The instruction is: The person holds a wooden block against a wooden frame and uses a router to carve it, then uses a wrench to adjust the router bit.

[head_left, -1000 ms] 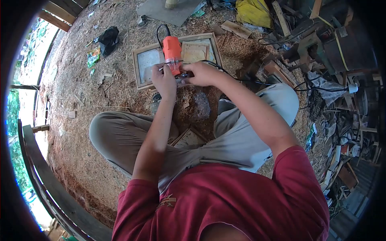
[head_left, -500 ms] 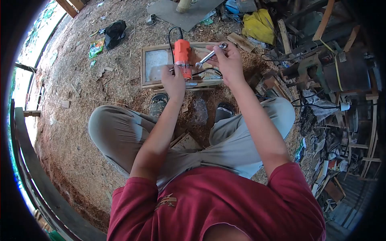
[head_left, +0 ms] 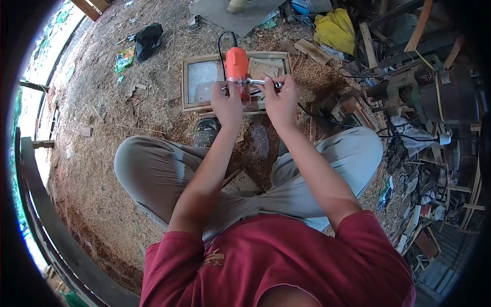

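An orange trim router (head_left: 236, 64) with a clear lower part lies across a wooden frame box (head_left: 186, 97), its black cord leaving at the far end. My right hand (head_left: 281, 100) is closed on a silver combination wrench (head_left: 255, 81), whose far end meets the router near its collet. At the router's left side, my left hand (head_left: 228, 105) is closed in a pinch on a thin metal tool (head_left: 223, 88), mostly hidden by the fingers. Both hands are close together, one on each side of the router.
Wood shavings cover the ground. A black plastic bag (head_left: 148, 41) lies at the far left, and a yellow sack (head_left: 335, 31) at the far right. Machinery (head_left: 417, 94) and scrap wood crowd the right side. A loose board (head_left: 312, 51) lies beyond the box.
My right hand has moved left and slightly down, bringing the raised wrench level and against the router. My left hand stays at the router's left side.
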{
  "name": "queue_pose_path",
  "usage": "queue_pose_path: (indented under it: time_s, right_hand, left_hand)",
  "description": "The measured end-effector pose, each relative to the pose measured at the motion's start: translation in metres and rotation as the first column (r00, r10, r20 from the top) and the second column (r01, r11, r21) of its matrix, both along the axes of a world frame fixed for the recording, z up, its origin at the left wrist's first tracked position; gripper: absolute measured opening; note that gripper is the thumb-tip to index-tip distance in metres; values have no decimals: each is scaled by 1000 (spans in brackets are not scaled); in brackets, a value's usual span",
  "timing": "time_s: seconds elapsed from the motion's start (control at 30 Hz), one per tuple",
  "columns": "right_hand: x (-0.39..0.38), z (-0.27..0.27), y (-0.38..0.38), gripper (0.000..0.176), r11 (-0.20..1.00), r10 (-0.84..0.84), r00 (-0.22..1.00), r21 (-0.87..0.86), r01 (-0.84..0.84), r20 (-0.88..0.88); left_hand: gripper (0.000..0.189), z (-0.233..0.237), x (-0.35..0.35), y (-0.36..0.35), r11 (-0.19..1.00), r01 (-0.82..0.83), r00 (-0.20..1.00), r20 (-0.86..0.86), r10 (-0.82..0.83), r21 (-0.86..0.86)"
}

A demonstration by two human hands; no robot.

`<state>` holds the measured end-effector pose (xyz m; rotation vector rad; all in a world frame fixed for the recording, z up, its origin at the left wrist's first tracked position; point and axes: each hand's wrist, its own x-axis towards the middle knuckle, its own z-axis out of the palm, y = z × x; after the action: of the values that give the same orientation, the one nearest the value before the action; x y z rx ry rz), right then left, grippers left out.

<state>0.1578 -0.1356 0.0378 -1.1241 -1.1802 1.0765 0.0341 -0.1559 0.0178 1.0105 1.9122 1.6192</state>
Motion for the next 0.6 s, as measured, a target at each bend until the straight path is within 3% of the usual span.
queue_pose_path:
  time_s: [0.07,0.17,0.27,0.37,0.6]
  right_hand:
    - [-3,-8,-1,14,997,-73,997,-12,73,-39]
    - [4,-3,-2,15,992,6,985,-127,16,174]
    - [17,9,0,22,957,286,798,-207,-205,530]
    - [16,28,-3,25,962,275,750,-172,-214,601]
    - [18,19,-8,25,972,231,793,-99,-213,564]
  left_hand:
    - [19,1,1,1,1000,-3,999,32,2,27]
    - [18,-3,-2,3,999,11,997,81,-14,34]
    - [18,7,-2,2,999,42,993,114,-41,-4]
    - [18,-2,4,4,998,61,996,61,-59,-23]
    - [18,10,6,3,998,51,998,21,-51,-20]
